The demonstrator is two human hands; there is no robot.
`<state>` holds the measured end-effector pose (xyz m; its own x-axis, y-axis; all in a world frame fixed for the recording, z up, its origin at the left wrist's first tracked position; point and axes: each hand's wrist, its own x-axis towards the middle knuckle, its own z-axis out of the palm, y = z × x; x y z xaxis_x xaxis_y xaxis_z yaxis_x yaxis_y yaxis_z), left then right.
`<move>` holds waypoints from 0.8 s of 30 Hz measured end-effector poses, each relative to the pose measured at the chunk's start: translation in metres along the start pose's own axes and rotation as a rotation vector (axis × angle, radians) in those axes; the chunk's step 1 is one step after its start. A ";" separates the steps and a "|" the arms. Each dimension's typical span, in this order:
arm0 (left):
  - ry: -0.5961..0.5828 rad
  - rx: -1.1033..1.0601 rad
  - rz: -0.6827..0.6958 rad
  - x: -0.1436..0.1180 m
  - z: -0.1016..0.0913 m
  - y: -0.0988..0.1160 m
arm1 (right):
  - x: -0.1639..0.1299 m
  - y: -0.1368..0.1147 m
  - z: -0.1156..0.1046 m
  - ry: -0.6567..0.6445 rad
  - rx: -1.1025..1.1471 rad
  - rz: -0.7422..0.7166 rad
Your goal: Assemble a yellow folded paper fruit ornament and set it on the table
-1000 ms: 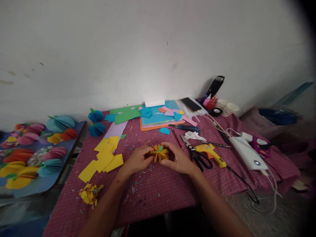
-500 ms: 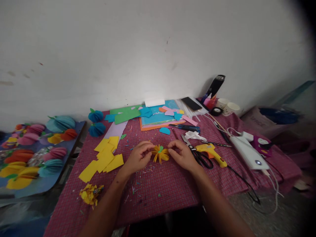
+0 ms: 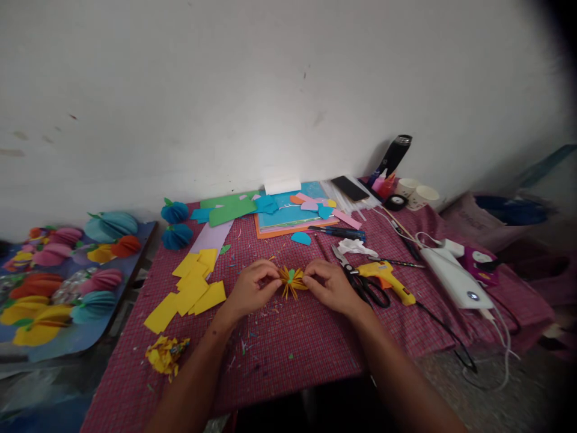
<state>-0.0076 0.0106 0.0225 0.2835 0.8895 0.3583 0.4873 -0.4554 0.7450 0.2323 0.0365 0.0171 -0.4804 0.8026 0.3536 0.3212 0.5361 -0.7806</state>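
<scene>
**Two hands pinch a small yellow paper flower**

Far to the left, a blue board (image 3: 67,343) holds many round paper fruits (image 3: 97,279) in pink, orange, yellow and blue. Next comes the tabletop (image 3: 288,349) with its red checked cloth. Near its left edge lie a crumpled yellow scrap (image 3: 164,355) and flat yellow paper pieces (image 3: 192,288), with two blue paper balls (image 3: 175,225) further back.

In the middle, the left hand (image 3: 250,291) and the right hand (image 3: 331,285) meet. Their fingers are closed on the yellow paper flower (image 3: 292,281), one hand on each side. The flower sits low over the cloth (it has a little green bit in its middle).

Just to the right of the right hand lie black scissors (image 3: 363,285) and a yellow glue gun (image 3: 387,279). Behind them are sheets of colored paper (image 3: 283,216). Further right sits a white power bank (image 3: 453,279), and two paper cups (image 3: 417,192) stand near the wall.
</scene>
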 end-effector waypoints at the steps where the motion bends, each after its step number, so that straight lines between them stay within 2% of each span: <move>1: -0.004 -0.006 0.000 0.000 -0.001 0.001 | 0.000 -0.001 0.000 -0.011 0.001 0.004; 10: -0.007 0.025 -0.036 0.002 0.001 0.001 | 0.000 -0.001 0.006 -0.023 -0.028 0.078; 24: -0.124 0.013 -0.063 0.002 0.005 -0.001 | -0.003 0.008 0.011 0.037 0.042 0.169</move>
<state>-0.0033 0.0126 0.0193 0.3509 0.9056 0.2381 0.5177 -0.3995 0.7566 0.2273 0.0356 0.0043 -0.3923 0.8896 0.2339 0.3597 0.3823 -0.8511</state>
